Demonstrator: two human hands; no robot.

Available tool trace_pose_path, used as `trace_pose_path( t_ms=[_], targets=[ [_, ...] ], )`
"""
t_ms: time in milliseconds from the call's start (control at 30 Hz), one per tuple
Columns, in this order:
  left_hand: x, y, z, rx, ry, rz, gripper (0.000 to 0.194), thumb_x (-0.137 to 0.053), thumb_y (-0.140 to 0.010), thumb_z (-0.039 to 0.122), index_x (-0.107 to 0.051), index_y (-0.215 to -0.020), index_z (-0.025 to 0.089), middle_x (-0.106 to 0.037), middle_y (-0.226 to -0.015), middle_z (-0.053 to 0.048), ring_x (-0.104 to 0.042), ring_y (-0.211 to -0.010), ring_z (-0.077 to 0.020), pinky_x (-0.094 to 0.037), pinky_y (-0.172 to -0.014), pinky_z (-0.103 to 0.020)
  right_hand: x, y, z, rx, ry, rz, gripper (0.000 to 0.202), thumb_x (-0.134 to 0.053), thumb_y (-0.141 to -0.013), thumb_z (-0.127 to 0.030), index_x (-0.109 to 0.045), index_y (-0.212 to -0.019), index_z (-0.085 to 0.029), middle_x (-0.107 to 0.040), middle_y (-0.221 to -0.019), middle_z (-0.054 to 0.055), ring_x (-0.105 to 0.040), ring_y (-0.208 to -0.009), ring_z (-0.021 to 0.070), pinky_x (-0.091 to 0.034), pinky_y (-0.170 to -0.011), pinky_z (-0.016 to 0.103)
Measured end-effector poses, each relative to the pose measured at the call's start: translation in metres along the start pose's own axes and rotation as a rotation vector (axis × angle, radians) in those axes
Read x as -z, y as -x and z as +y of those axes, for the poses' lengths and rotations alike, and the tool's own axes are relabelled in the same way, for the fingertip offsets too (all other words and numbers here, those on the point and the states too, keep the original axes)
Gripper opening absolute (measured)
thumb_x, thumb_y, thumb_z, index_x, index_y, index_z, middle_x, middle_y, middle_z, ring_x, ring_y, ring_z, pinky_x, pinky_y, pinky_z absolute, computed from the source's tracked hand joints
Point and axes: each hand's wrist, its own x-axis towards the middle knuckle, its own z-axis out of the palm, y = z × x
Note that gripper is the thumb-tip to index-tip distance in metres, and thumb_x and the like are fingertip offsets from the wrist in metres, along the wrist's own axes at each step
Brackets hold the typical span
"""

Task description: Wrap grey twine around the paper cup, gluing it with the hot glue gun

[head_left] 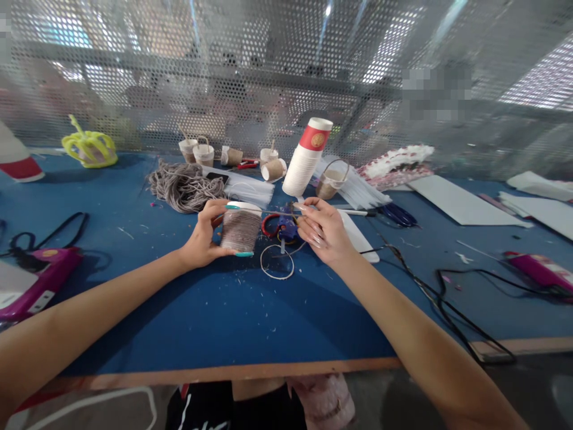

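My left hand point(205, 237) grips a paper cup point(240, 229) wrapped in grey-brown cord, held on its side just above the blue table point(215, 310). My right hand point(321, 232) is to the right of the cup, fingers bent, pinching a thin strand of cord point(277, 263) that loops down onto the table. A blue glue gun point(286, 227) with a red part lies between the two hands, partly hidden.
A bundle of grey cord point(185, 186) lies behind my left hand. A stack of white paper cups point(308, 156), several small wrapped cups point(203, 153), a yellow crown shape point(89, 148), white sheets point(461, 203), pink tools point(36, 280) and black cables point(447, 298) lie about. Perforated metal screen behind.
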Motion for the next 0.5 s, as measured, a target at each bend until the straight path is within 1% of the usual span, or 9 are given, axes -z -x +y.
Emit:
trace_pose_path(
  t_ms=[100,267,400,500],
  targets=[
    [-0.0026,0.0015,-0.0012,-0.008,0.049,0.018,0.086,-0.080,-0.076,0.051,-0.028,-0.143,0.034,-0.042,-0.135,-0.011,-0.058,-0.124,-0.0246,-0.061,-0.096,-0.040,-0.0017,0.0002,0.0012,-0.019,-0.005,0.010,0.026,-0.078,-0.070,-0.025,-0.054,-0.079,-0.023,-0.038,-0.039,-0.015,-0.025,-0.030,0.0022,-0.017,-0.033,0.021],
    [-0.0046,0.0024,-0.0028,-0.018,0.068,0.056,0.092,-0.083,-0.073,0.051,-0.026,-0.143,0.035,-0.044,-0.137,-0.010,-0.058,-0.126,-0.0249,-0.060,-0.097,-0.039,-0.0008,0.0008,0.0030,-0.028,0.010,0.025,0.026,-0.078,-0.070,-0.026,-0.054,-0.080,-0.024,-0.038,-0.038,-0.015,-0.026,-0.031,0.0028,-0.018,-0.033,0.021],
    [-0.0045,-0.0004,0.0012,0.004,0.094,0.059,0.093,-0.085,-0.071,0.048,-0.024,-0.141,0.039,-0.045,-0.137,-0.009,-0.060,-0.124,-0.0241,-0.060,-0.096,-0.040,-0.0007,0.0024,0.0009,-0.011,0.004,0.033,0.027,-0.078,-0.071,-0.026,-0.053,-0.080,-0.024,-0.037,-0.041,-0.015,-0.024,-0.031,0.0028,-0.018,-0.031,0.022],
    [-0.0051,-0.0030,0.0058,0.040,0.111,0.069,0.095,-0.083,-0.073,0.050,-0.020,-0.144,0.043,-0.045,-0.135,-0.008,-0.061,-0.122,-0.0231,-0.060,-0.096,-0.041,-0.0011,0.0041,-0.0011,-0.010,-0.016,0.038,0.026,-0.076,-0.073,-0.024,-0.052,-0.080,-0.024,-0.036,-0.041,-0.015,-0.023,-0.032,0.0030,-0.018,-0.031,0.022]
  ],
)
